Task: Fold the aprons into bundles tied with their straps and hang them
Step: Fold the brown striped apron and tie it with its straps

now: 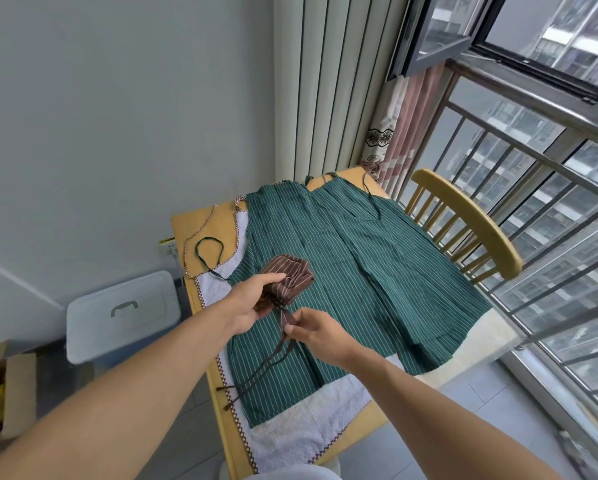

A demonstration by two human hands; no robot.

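**Operator Appearance: Arms and Hands**

Two arms enter the view from the lower edge, one from the lower left and one from the lower right. Both forearms are bare along their whole visible length; no sleeve or cuff shows. The left hand (252,299) and the right hand (316,329) are bare, with no gloves. No ring, watch or band is visible on either wrist or on the fingers. Fingernails are short and unpainted.
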